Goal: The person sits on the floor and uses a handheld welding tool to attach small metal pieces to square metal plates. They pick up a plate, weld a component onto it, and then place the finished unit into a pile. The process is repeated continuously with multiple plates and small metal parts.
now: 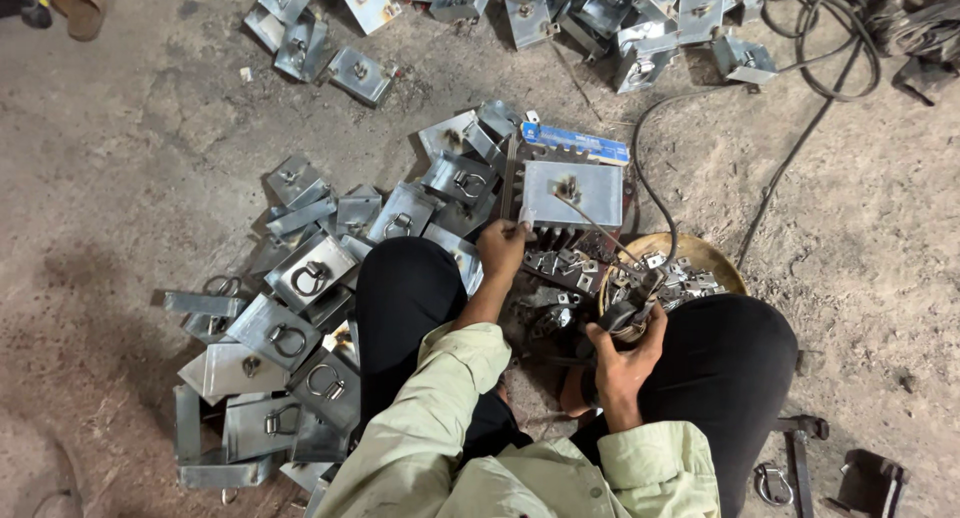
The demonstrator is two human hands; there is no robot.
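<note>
- Grey galvanised steel everywhere: the flat metal plate [573, 193] sits just right of the frame's centre, on a dark toothed jig [570, 260], with a small fitting at its middle.
- Your left hand [503, 246] is at the plate's lower left corner, fingers curled together and pinching what looks like a small piece against that edge; too small to say exactly what.
- Your right hand [625, 363] is lower, right of centre, fingers wrapped tight around the electrode holder [628, 313].
- From that holder the thin welding rod [592, 221] runs up and to the left, its long axis on a diagonal, its tip near the fitting in the middle of the plate.
- So the plate lies above both hands; the left one is touching it, the right one reaches it only through the rod.
- A flat blue box [575, 141], long and narrow with light print, lies just above the plate's top edge, tilted slightly down to the right.
- A round brass-coloured bowl [712, 255] of small parts sits right of the jig, just above your right hand.
- Finished brackets with rings [300, 308] pile up on the left, more along the top edge.
- A black cable [800, 138] snakes off to the upper right.
</note>
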